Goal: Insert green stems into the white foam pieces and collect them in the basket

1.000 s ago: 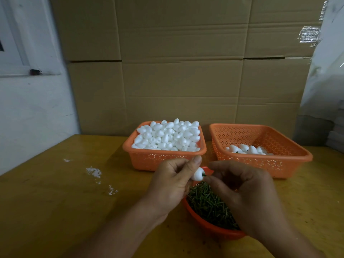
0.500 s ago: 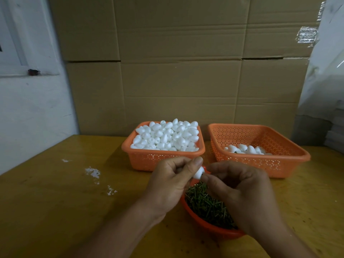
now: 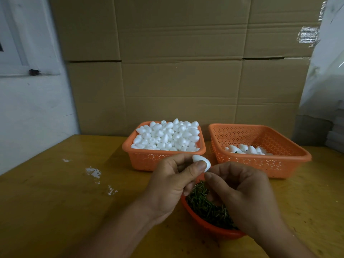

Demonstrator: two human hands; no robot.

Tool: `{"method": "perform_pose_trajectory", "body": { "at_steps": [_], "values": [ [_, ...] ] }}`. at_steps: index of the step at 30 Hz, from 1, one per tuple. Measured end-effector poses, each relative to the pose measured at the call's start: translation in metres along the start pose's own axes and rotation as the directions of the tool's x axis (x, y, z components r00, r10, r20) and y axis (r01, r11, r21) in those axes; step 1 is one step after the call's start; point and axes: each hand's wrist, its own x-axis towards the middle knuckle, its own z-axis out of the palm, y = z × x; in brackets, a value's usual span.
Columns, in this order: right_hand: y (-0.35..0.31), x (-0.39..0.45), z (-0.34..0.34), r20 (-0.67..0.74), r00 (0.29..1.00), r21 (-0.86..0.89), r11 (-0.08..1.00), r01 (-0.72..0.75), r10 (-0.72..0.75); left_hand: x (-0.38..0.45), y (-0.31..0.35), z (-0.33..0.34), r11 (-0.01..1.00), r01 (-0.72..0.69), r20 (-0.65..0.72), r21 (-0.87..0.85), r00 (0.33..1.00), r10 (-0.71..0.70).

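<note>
My left hand point(image 3: 173, 183) pinches a white foam piece point(image 3: 200, 160) between thumb and fingers, above the near bowl. My right hand point(image 3: 242, 198) meets it from the right, fingertips curled at the foam's lower end; the stem it works with is hidden by the fingers. Below both hands an orange bowl point(image 3: 201, 223) holds a heap of green stems point(image 3: 206, 205). An orange basket point(image 3: 149, 159) heaped with plain foam pieces point(image 3: 167, 136) stands behind. To its right a second orange basket point(image 3: 260, 164) holds a few foam pieces point(image 3: 247, 150), one showing green.
The wooden table point(image 3: 65, 202) carries white foam crumbs point(image 3: 93, 173) on its left half. A wall of cardboard boxes point(image 3: 186, 71) rises right behind the baskets. A white wall point(image 3: 28, 118) closes the left side, plastic-wrapped goods point(image 3: 323, 81) the right.
The foam piece has turned in my left hand and now sticks up above the thumb. The green stem tip seen at its end a second ago is out of sight.
</note>
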Motion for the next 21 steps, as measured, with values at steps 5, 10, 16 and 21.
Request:
{"method": "perform_pose_trajectory", "body": {
  "at_steps": [5,10,16,21],
  "values": [
    [-0.0021,0.0003,0.0025,0.010,1.000,0.067,0.997,-0.029,0.028,-0.0007,-0.0042,0.0002,0.966,-0.139,0.012,0.220,0.990,0.140],
    [-0.0022,-0.0018,0.0041,0.015,0.998,0.085,0.994,-0.064,0.063,-0.0032,-0.0041,0.0006,0.923,-0.205,0.074,0.326,0.979,0.192],
    [-0.0016,-0.0007,0.0059,0.018,0.996,0.120,0.989,-0.091,0.089,-0.0041,-0.0034,0.0007,0.908,-0.220,0.092,0.356,0.975,0.201],
    [-0.0026,-0.0008,0.0063,0.053,0.992,0.185,0.975,-0.124,0.116,-0.0038,-0.0027,0.0002,0.900,-0.237,0.102,0.367,0.971,0.214]
  ]
}}
